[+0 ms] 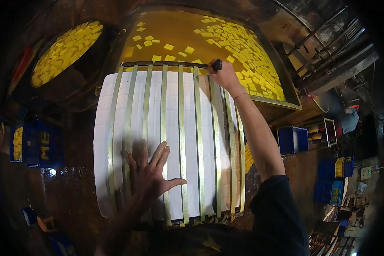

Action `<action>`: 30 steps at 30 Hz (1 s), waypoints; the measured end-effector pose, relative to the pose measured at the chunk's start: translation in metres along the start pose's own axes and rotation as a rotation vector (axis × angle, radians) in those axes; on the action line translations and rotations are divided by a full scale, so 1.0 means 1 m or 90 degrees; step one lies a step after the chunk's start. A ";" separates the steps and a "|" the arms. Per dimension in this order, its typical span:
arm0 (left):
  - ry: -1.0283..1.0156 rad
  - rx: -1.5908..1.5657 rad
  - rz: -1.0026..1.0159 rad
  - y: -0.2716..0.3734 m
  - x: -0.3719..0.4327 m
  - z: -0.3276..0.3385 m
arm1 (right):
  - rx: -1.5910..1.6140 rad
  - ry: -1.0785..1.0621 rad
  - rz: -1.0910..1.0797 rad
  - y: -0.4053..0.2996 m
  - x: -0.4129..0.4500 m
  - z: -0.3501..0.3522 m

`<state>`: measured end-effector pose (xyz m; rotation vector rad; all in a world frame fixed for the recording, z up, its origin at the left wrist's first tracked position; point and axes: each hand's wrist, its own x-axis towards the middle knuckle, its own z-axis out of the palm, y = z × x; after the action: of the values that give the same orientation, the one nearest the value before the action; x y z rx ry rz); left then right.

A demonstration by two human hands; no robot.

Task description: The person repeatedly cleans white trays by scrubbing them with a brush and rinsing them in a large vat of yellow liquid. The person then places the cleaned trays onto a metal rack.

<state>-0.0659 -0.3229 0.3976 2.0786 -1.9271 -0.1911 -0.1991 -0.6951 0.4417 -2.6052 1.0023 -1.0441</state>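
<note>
A large white slab [171,108], which looks like tofu scored in a grid, lies before me. Several long, flat metal strips [181,128] run lengthwise across it. Their far ends meet a dark crossbar [166,64]. My right hand [223,75] is closed around the bar's right end, and a black knob or handle end shows at the fist. Over the near left part of the slab, my left hand [152,174] is spread with fingers apart, holding nothing. Whether its palm touches the strips or the slab I cannot tell.
Beyond the slab, a wide tank [268,104] holds yellow liquid with many floating yellow blocks [243,51]. A round vat [67,54] of similar blocks stands at left. Blue crates [36,144] flank me on the wet floor. A person [348,121] is far right.
</note>
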 end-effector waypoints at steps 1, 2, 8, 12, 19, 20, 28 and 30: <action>0.000 -0.001 0.000 -0.001 0.001 0.001 | -0.014 -0.035 0.001 0.005 0.002 0.003; -0.001 -0.005 0.006 0.000 0.003 0.001 | -0.034 -0.067 0.006 0.013 0.001 -0.001; 0.058 0.046 -0.005 -0.017 -0.007 0.009 | 0.185 -0.372 0.228 -0.129 -0.194 -0.102; 0.066 0.024 0.017 -0.006 0.003 0.015 | 0.125 -0.563 0.261 -0.206 -0.273 -0.169; 0.049 -0.033 0.019 -0.017 -0.006 0.013 | 0.056 -0.098 0.018 -0.140 -0.047 -0.059; 0.054 -0.050 0.034 -0.010 -0.003 0.015 | 0.022 -0.042 0.030 -0.110 -0.015 -0.035; 0.044 -0.061 0.018 -0.012 -0.003 0.013 | -0.001 -0.249 0.107 -0.113 -0.100 -0.033; 0.058 -0.041 0.000 -0.025 -0.005 0.015 | 0.166 -0.395 0.175 -0.179 -0.183 -0.075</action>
<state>-0.0470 -0.3182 0.3755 2.0103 -1.8442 -0.1545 -0.2515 -0.4348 0.4632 -2.2568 0.9425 -0.2443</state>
